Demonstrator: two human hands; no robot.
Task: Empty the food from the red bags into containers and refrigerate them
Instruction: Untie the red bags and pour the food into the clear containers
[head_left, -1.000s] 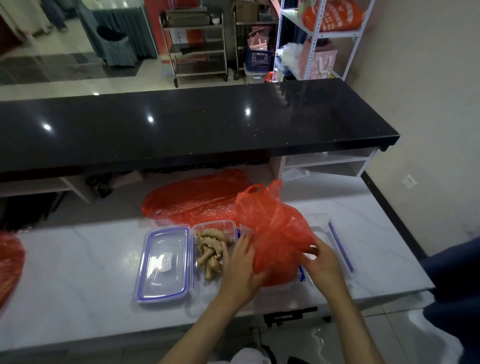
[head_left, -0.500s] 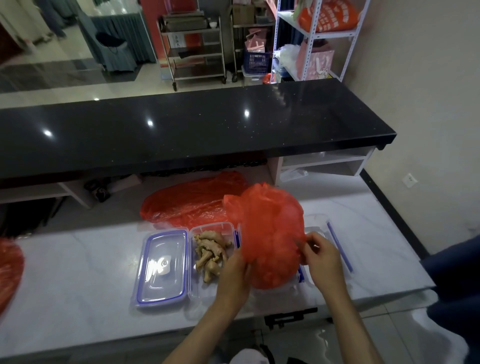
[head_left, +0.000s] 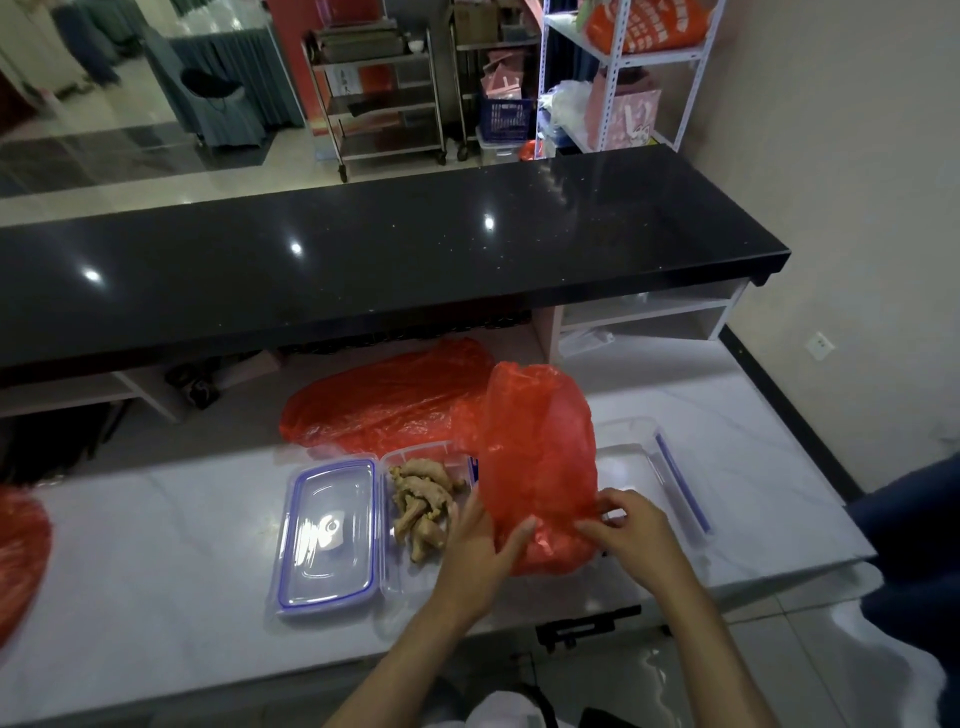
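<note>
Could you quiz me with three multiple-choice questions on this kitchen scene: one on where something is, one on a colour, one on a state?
1. Where is the ginger?
A. In an open box
B. On the black counter
C. Inside the flat bag

2. What colour is the lid's seal?
A. Green
B. Blue
C. Yellow

3. How is the upended bag held?
A. By neither hand
B. By the left hand only
C. By both hands

Answers:
1 A: the roots lie in the box beside the lid.
2 B: a blue line rings it.
3 C: the left hand and the right hand grip its lower end.
</note>
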